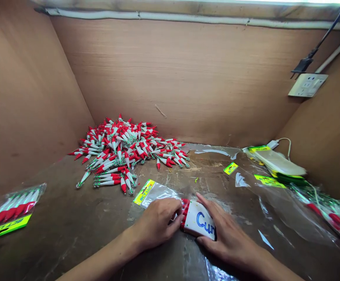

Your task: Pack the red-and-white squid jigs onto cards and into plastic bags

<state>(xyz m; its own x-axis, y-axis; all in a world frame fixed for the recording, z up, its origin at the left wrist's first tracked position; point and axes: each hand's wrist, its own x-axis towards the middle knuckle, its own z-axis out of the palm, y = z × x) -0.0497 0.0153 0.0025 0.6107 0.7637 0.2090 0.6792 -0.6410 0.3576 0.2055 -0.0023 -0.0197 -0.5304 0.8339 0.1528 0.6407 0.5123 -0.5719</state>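
My left hand (158,222) pinches the mouth of a clear plastic bag (158,192) with a yellow-green header, lying flat on the worn bench. Into that bag goes a white card (201,223) with blue lettering, red lure heads (185,208) showing at its edge. My right hand (227,234) is curled round the card's right side, holding it. A big pile of red-and-white lures (123,150) with green tails lies behind, at centre left.
A filled lure packet (10,214) lies at the far left. To the right lie a stack of empty bags (275,164), loose labels (231,168), clear film and more packed lures (337,218). Brown board walls close in three sides; a wall socket (307,84) sits upper right.
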